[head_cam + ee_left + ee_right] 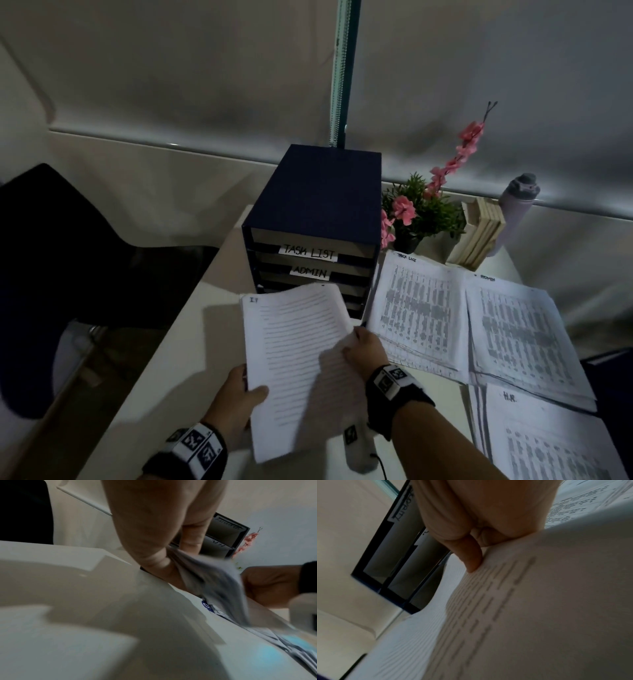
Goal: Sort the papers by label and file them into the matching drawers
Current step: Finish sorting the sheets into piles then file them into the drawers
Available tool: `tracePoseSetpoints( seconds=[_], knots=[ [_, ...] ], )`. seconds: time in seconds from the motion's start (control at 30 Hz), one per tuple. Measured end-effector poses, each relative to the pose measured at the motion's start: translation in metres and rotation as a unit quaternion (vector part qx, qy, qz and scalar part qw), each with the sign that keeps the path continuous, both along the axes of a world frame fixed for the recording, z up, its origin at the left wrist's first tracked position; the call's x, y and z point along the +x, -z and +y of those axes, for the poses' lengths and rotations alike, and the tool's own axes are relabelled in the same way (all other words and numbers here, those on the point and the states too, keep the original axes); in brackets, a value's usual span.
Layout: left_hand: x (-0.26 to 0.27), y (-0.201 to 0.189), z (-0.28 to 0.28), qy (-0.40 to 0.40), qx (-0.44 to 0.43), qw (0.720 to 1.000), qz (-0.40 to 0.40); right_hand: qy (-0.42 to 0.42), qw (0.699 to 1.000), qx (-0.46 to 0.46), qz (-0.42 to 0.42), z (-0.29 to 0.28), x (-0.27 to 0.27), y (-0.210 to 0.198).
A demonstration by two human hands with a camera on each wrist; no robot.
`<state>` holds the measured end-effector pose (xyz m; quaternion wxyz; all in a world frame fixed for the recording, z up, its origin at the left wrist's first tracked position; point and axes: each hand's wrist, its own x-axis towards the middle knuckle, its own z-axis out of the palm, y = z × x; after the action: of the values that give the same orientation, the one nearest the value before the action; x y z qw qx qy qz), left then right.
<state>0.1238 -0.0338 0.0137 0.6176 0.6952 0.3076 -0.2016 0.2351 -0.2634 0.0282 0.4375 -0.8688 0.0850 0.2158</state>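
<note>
A stack of lined papers [301, 359] marked "IT" at its top left corner is lifted above the table in front of the dark blue drawer unit [318, 205]. My left hand [239, 397] grips its lower left edge, thumb on top. At the stack's right edge my right hand [363, 349] holds the sheets with the thumb pressed on the page [522, 601]. The unit's drawers read "TASK LIST" [308, 253] and "ADMIN" [311, 272]; the lower drawers are hidden behind the stack. Piles labelled task list [418, 308], admin [520, 332] and H.R. [548, 442] lie on the table to the right.
A potted plant with pink flowers [421, 212], several upright books [479, 236] and a grey bottle [517, 202] stand behind the piles. A dark chair [68, 260] sits left of the white table [191, 342]. A roller blind hangs behind.
</note>
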Motion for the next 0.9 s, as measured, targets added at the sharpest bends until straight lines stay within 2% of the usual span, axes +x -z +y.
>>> tracePoseSetpoints(
  seconds=[0.13,0.27,0.37,0.53,0.67,0.77,0.83,0.87,0.9],
  knots=[
    [0.008,-0.020,-0.015,0.020,-0.029,0.999,0.000,0.102,0.994,0.031,-0.016,-0.003,0.023,0.005],
    [0.043,-0.024,-0.011,-0.002,0.035,0.998,-0.055,0.103,0.993,0.048,-0.032,-0.003,0.026,0.007],
    [0.078,-0.022,-0.005,0.015,0.079,0.995,-0.065,0.070,0.997,0.009,-0.017,0.000,0.016,0.006],
    [0.126,-0.017,0.001,0.051,0.158,0.984,-0.069,0.129,0.989,0.005,-0.076,0.007,0.018,0.011],
    [0.156,-0.013,0.008,0.024,0.154,0.985,-0.078,0.185,0.976,0.108,-0.048,0.018,0.039,0.001],
    [0.176,-0.008,0.013,-0.051,0.104,0.990,-0.087,0.185,0.960,0.210,-0.011,0.026,0.051,0.000],
    [0.189,-0.006,0.013,-0.109,0.057,0.989,-0.078,0.162,0.966,0.199,-0.026,0.032,0.058,0.004],
    [0.194,-0.008,0.013,-0.121,0.067,0.988,-0.071,0.155,0.968,0.194,-0.037,0.034,0.060,0.004],
    [0.196,-0.016,0.012,-0.079,0.120,0.989,-0.032,0.158,0.967,0.195,-0.043,0.036,0.061,0.004]
  ],
)
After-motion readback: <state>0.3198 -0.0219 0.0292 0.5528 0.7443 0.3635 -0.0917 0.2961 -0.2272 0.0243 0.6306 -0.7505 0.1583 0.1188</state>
